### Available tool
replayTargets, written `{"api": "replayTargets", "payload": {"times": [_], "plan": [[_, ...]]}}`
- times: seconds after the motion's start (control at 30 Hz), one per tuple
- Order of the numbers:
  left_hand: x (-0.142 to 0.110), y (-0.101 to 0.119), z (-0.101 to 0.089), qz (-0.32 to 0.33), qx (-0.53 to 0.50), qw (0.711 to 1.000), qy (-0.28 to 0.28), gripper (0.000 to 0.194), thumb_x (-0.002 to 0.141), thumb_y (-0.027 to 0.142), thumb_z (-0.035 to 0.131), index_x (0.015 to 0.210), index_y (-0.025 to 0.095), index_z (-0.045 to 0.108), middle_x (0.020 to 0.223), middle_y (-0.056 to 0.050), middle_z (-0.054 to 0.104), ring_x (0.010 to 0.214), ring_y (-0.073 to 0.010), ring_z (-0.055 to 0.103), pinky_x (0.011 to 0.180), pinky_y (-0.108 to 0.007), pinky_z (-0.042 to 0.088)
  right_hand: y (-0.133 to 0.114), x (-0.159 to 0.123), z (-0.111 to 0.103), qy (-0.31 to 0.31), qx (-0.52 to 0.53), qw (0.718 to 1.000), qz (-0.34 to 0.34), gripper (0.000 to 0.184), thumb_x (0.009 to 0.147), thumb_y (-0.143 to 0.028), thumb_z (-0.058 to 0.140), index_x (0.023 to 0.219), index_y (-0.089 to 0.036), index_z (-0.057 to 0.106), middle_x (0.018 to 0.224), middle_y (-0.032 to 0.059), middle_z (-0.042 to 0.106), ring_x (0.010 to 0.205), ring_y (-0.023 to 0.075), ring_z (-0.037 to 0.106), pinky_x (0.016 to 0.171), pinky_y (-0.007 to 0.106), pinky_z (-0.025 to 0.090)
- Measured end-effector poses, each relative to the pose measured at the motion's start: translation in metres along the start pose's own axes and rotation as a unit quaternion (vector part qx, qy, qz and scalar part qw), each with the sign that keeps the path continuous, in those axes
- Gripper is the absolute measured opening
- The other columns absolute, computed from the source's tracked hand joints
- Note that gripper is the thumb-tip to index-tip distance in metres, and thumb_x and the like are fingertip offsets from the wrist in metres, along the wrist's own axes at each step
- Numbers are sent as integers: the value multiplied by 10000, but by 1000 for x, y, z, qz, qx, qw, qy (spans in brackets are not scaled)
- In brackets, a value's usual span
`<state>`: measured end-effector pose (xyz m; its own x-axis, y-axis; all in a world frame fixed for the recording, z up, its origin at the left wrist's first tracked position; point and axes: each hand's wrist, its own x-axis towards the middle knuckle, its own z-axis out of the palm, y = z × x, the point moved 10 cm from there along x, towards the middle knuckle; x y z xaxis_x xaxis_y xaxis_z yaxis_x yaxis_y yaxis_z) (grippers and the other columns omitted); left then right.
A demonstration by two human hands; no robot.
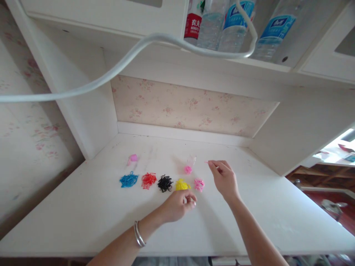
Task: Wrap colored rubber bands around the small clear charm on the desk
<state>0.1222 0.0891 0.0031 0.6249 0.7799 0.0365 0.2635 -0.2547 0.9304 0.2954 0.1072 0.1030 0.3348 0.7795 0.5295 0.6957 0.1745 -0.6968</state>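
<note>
On the white desk [83, 207] lie small piles of thin bands in a row: blue [129, 180], red [148, 180], black [165, 183], yellow [181, 184] and pink [199, 184]. My left hand [179, 204], with a bracelet at the wrist, rests just in front of the yellow pile, fingers curled in a pinch. My right hand [223, 178] hovers to the right of the pink pile and pinches a thin pink band. A small clear bag [189, 165] with pink bands in it lies behind the piles. A pink lid-like piece [132, 159] sits further left.
The desk sits in a white alcove with floral wallpaper [188, 107] behind. Water bottles [233, 26] stand on the shelf above. A white cable [119, 64] loops across the top. A red floor and other furniture show at the right.
</note>
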Motion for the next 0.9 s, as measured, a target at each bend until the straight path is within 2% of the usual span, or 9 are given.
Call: {"api": "replayTargets", "payload": {"times": [0.13, 0.27, 0.37, 0.47, 0.57, 0.63, 0.7, 0.9], "plan": [[-3, -3, 2, -14, -11, 1000, -9, 258, 795, 361, 557, 939, 180, 671, 801, -2, 599, 678, -112, 490, 617, -218, 369, -22, 36, 25, -36, -76, 995, -50, 426, 839, -540, 472, 879, -199, 724, 877, 49, 612, 627, 113, 513, 651, 267, 417], [-5, -7, -6, -34, -30, 999, 6, 253, 790, 367, 562, 928, 185, 669, 805, 0, 600, 675, -114, 484, 627, -221, 375, -17, 48, 53, -80, -121, 987, -65, 387, 844, -493, 467, 889, -213, 730, 893, 39, 598, 673, 120, 535, 670, 267, 408], [-5, -8, -11, -44, -44, 998, 17, 245, 784, 358, 567, 920, 182, 669, 829, 0, 608, 689, -116, 488, 638, -222, 379, -15, 51, 66, -107, -158, 979, -76, 338, 852, -452, 475, 902, -245, 737, 928, 31, 586, 722, 119, 550, 685, 259, 396], [-3, -8, -14, -39, -41, 998, 23, 240, 787, 348, 563, 918, 176, 668, 838, -1, 619, 685, -115, 491, 630, -223, 375, -17, 52, 68, -117, -180, 973, -87, 310, 859, -433, 480, 905, -273, 742, 952, 25, 582, 747, 118, 557, 693, 254, 387], [-2, -6, -15, -17, -20, 999, 27, 220, 803, 335, 548, 899, 178, 668, 819, 3, 625, 664, -110, 496, 603, -222, 364, -16, 48, 54, -87, -160, 980, -75, 336, 863, -455, 470, 904, -257, 739, 925, 22, 599, 702, 113, 550, 686, 257, 389], [-1, -6, -18, -3, -4, 999, 42, 199, 811, 311, 539, 880, 177, 670, 813, 2, 630, 674, -112, 512, 610, -223, 371, -8, 39, 42, -66, -136, 987, -53, 352, 857, -467, 468, 882, -235, 732, 897, 21, 616, 663, 110, 543, 681, 259, 397], [1, -6, -24, 3, 6, 998, 69, 185, 815, 281, 532, 875, 174, 670, 831, -7, 643, 713, -122, 542, 649, -229, 395, 5, 20, 37, -75, -115, 990, -28, 352, 851, -463, 468, 855, -224, 725, 871, 22, 630, 635, 110, 539, 671, 258, 407], [6, -8, -32, 17, 45, 992, 115, 196, 834, 262, 511, 919, 181, 668, 910, -38, 676, 836, -160, 598, 770, -259, 448, 54, -61, 54, -193, -128, 973, 8, 302, 817, -432, 488, 917, -273, 725, 891, 20, 626, 653, 119, 571, 631, 245, 427]]}}
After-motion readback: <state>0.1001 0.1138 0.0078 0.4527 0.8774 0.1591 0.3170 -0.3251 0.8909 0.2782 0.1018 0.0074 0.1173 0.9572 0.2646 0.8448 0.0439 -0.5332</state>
